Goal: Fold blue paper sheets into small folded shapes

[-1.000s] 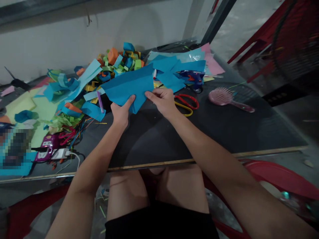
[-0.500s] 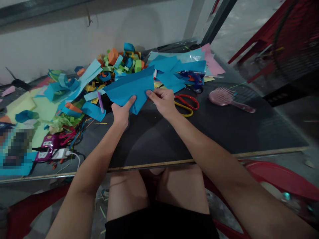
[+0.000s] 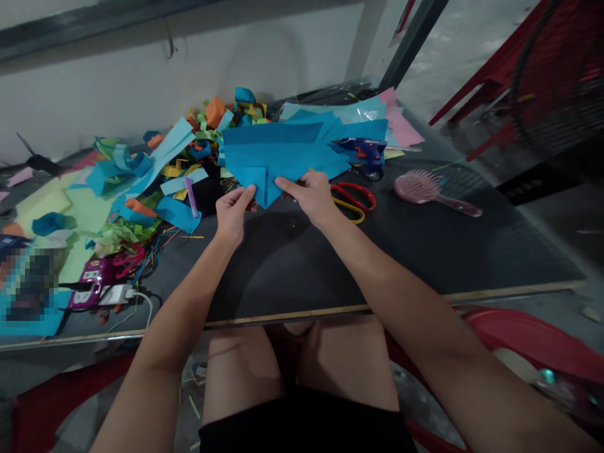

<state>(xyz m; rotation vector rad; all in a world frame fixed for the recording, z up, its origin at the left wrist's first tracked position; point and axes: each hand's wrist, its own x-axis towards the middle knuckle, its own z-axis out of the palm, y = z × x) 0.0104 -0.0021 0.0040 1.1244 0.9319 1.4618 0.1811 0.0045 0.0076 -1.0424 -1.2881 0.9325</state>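
A folded sheet of blue paper [image 3: 271, 151] is held up over the dark table, its lower part creased to a point facing me. My left hand [image 3: 232, 211] pinches the lower left edge, thumb on the front. On the lower right edge, my right hand [image 3: 311, 194] grips with its thumb on the front and its fingers mostly behind. Scissors [image 3: 361, 196] with red and yellow handles lie just right of my right hand. Left of the sheet is a purple stick [image 3: 191, 197]. Behind the sheet, more blue paper partly blends with it.
A heap of folded coloured paper pieces [image 3: 214, 113] stands against the wall. To the right are a blue glue gun [image 3: 370, 154] and a pink hairbrush [image 3: 415, 187]. A purple power strip [image 3: 92, 280] with a white plug sits at left. A fan [image 3: 561, 94] stands at far right.
The blue sheet has turned from a slant to nearly level, so its pointed fold now faces me. Both hands keep their grip, the left lying slightly lower along the edge.
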